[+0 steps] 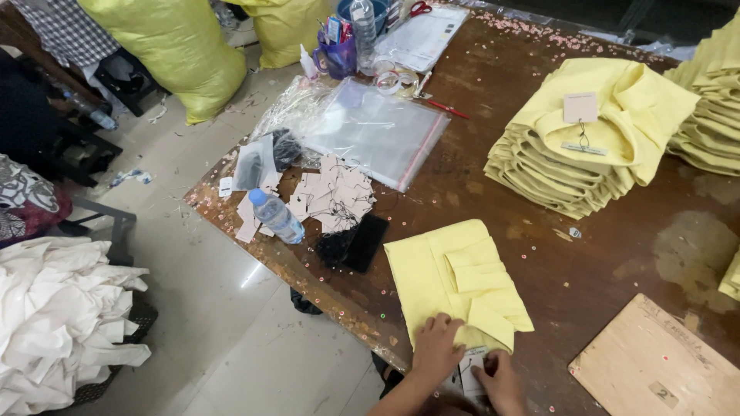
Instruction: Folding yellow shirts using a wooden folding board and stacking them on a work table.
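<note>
Two hands at the near desk [478, 192] edge: left hand [436, 348] pressed flat, fingers spread, on the folded yellow shirt [455, 281]; right hand [499, 377] pinching a white hang tag [468, 368] at the shirt's near end. Risk, as I judge it: shirt sits close to the edge, so a tug on the tag string could pull the fold loose or drag it off, and the loose sequins [539, 35] scattered over the top could get trapped under the fabric. Tag string and its attachment point are hidden under the fingers, the wrists are cut off by the frame bottom, and the tag pile [335, 196] beside the water bottle [276, 216] is too tangled to read.
</note>
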